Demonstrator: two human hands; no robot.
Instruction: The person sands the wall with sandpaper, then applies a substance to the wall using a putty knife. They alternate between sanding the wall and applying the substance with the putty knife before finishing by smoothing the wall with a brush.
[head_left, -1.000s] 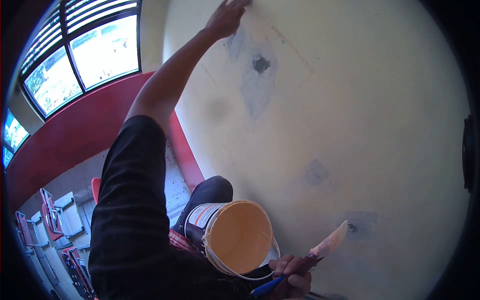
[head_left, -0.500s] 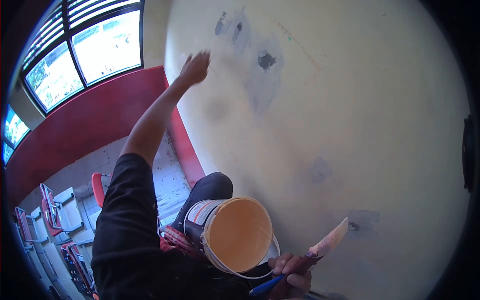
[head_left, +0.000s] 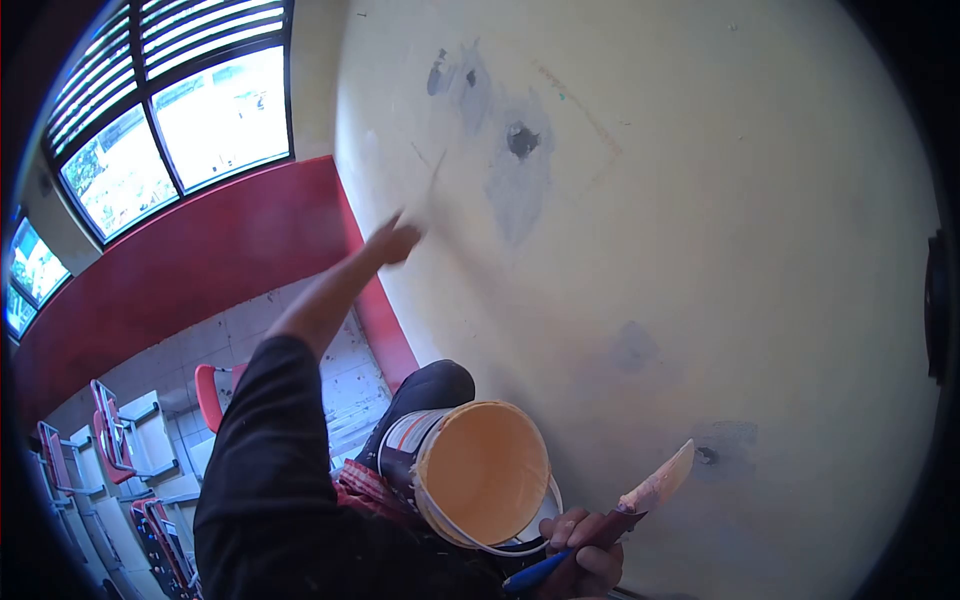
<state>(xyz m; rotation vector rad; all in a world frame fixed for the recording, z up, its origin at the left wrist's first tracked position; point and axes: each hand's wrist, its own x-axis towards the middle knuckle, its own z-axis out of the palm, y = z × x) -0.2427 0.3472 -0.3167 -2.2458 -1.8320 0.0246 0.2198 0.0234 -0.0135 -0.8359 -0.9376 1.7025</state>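
Note:
My left hand (head_left: pixel 395 241) is at the pale wall (head_left: pixel 740 260), left of and below a grey patch with a hole (head_left: pixel 522 140). Its fingers are smeared by motion, and a faint pale streak shows just above them. Low on the right, my right hand (head_left: pixel 592 553) is closed round a putty knife (head_left: pixel 658 482) with blue and dark red on its handle and creamy pink paste on its blade. Beside that hand a white bucket (head_left: pixel 482 474), coated cream inside, tilts open toward me near my knee, its wire handle reaching my fingers.
Smaller grey patches (head_left: pixel 634 345) mark the wall, one with a hole (head_left: pixel 707 456) near the blade tip. Barred windows (head_left: pixel 220 110) sit above a red lower wall (head_left: pixel 220 220) on the left. Chairs with red seats (head_left: pixel 208 395) and pale boards stand on the tiled floor below.
My left hand has moved down along the wall, its fingers no longer stretched upward. The view has shifted slightly. My right hand keeps the putty knife beside the bucket.

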